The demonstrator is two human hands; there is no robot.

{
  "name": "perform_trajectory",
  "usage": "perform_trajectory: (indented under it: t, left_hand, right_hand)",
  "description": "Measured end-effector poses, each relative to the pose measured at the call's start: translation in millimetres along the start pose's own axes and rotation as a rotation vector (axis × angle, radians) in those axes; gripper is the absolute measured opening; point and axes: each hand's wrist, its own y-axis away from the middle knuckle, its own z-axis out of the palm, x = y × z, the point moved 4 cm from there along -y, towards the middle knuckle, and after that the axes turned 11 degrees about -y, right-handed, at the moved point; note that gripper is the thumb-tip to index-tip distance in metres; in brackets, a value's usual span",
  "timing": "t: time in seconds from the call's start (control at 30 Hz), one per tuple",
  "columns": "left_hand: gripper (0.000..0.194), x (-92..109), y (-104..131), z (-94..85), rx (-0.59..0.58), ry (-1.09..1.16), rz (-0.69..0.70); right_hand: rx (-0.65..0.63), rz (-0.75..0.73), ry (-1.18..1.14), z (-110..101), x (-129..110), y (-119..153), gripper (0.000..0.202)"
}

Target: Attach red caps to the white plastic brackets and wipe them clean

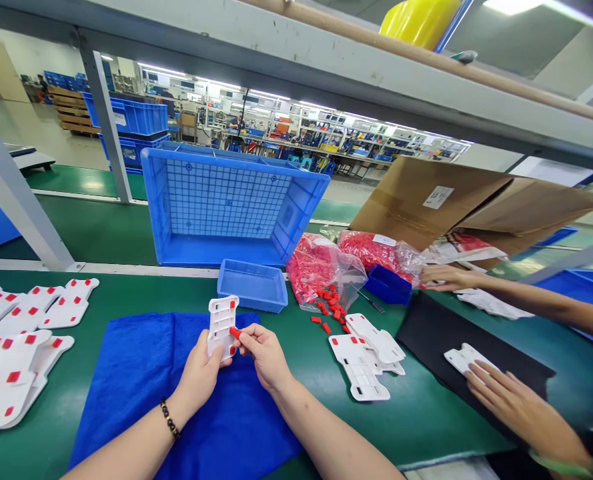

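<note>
My left hand [199,373] grips a white plastic plate [221,317] with slots, tilted up above the blue cloth [141,373]. Between the thumb and fingers of my right hand [263,353] is a small red plastic piece [235,332], held against the plate's right edge. Another red piece shows low on the plate, near my left thumb. Loose red pieces [333,303] lie scattered to the right, spilling from a clear bag [313,267]. Beside them, several white plates [359,367] rest in a small overlapping pile, some with red pieces on them.
More white plates with red pieces [16,373] cover the left side. A shallow blue tray [251,287] stands before a large tipped blue crate [221,200]. At right, a co-worker's hand [516,400] rests on a white plate upon black cloth [426,340]; a cardboard box [416,200] stands behind.
</note>
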Motion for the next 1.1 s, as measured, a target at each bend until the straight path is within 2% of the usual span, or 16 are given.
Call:
perform_trajectory:
  t: [0.23, 0.47, 0.73, 0.83, 0.93, 1.03, 1.1]
  left_hand:
    - [0.026, 1.2, 2.8, 0.1, -0.003, -0.177, 0.071]
    - [0.021, 6.5, 11.7, 3.9, -0.022, -0.356, 0.106]
    - [0.018, 23.4, 17.5, 1.7, -0.004, -0.735, 0.264]
    - [0.025, 25.3, 15.5, -2.0, 0.038, -0.839, 0.384]
    - [0.034, 18.2, 15.4, -1.2, 0.095, -1.015, 0.503]
    - [0.036, 6.9, 17.9, 4.7, 0.083, -1.231, 0.517]
    - [0.037, 3.2, 21.4, 9.8, 0.036, -1.352, 0.498]
  right_hand:
    - [0.002, 0.037, 0.022, 1.3, 1.4, 1.5, 0.018]
    - [-0.004, 0.012, 0.046, 5.1, 2.1, 5.7, 0.023]
    - [-0.021, 0.037, 0.097, 0.8, 1.2, 7.9, 0.026]
    - [-0.047, 0.06, 0.163, -7.2, -9.5, -0.8, 0.024]
    - [0.022, -0.035, 0.218, -23.6, -28.4, -9.8, 0.02]
    - [0.108, -0.135, 0.343, -37.3, -47.1, -11.7, 0.021]
    - [0.05, -0.172, 0.527, -35.5, -56.0, -7.9, 0.023]
